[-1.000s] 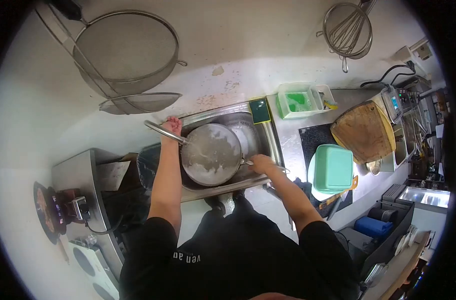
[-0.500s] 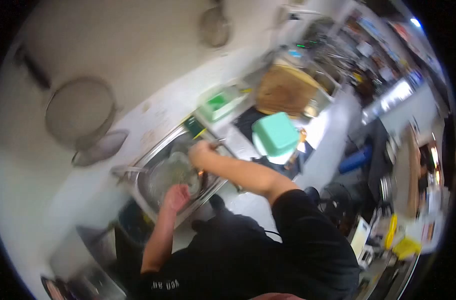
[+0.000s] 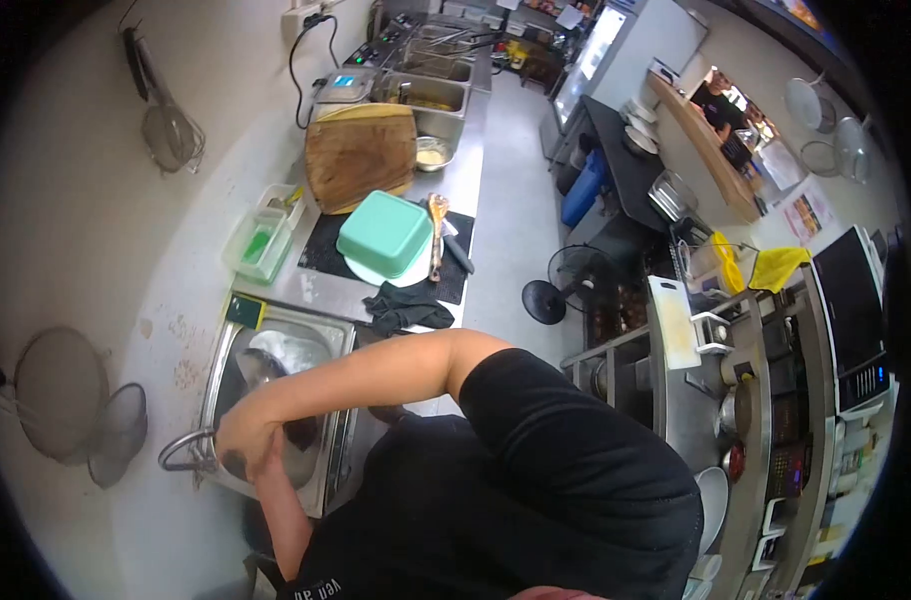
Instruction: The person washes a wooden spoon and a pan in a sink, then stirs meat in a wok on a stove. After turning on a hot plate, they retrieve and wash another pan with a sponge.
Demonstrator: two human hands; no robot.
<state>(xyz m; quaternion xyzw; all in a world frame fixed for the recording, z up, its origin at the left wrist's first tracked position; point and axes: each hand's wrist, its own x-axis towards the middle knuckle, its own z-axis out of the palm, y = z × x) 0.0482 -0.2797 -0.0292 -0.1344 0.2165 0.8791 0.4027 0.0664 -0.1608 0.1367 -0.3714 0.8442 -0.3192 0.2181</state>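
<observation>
My right hand (image 3: pixel 244 428) reaches across to the wall side of the metal sink (image 3: pixel 334 455), beside the curved tap (image 3: pixel 166 457). Its fingers point downward and are mostly hidden by the hand itself. My left hand (image 3: pixel 270 462) comes up from below and meets it, the two hands overlapping; its fingers are hidden too. I cannot tell whether anything is between them. Inside the sink, past my right forearm, lie a shiny rounded metal piece (image 3: pixel 259 366) and white foam (image 3: pixel 294 350). A green and yellow sponge (image 3: pixel 244 311) rests on the sink's far corner.
Beyond the sink are a dark cloth (image 3: pixel 408 308), an upturned mint-green tub (image 3: pixel 384 234), wooden tongs (image 3: pixel 437 235), a knife (image 3: pixel 459 250) and a wooden cutting board (image 3: pixel 361 158). Strainers (image 3: pixel 62 395) hang on the wall. Shelving (image 3: pixel 691 400) stands at right; a person (image 3: pixel 716 105) is beyond the hatch.
My view has turned, and the blur has cleared. Both hands, apart over the sink before, have come together near the tap at its wall side.
</observation>
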